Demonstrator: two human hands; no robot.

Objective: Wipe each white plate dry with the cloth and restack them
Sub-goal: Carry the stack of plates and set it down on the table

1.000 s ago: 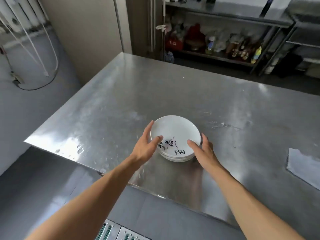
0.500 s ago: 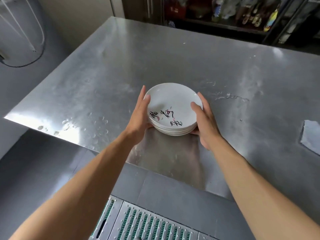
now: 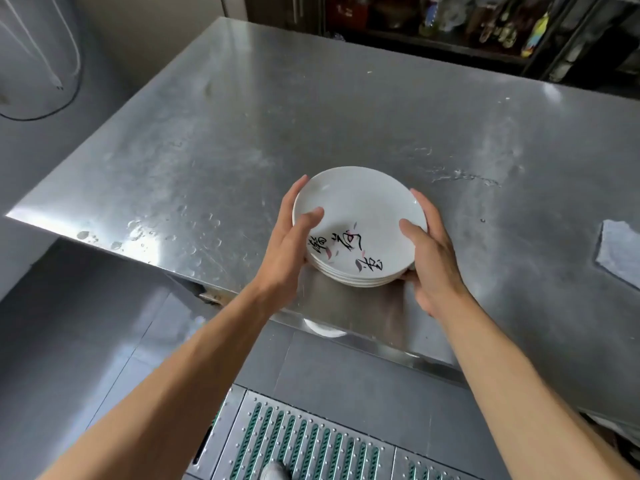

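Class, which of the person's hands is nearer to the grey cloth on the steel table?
Right. The right hand grips the plate stack on the side facing the cloth, bare table between them. The left hand grips the stack's opposite side, farther away.

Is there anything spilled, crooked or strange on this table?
Yes. Water drops lie near the table's left front edge, and a wet streak lies beyond the plates, to the right. Nothing looks broken. The cloth lies flat at the right.
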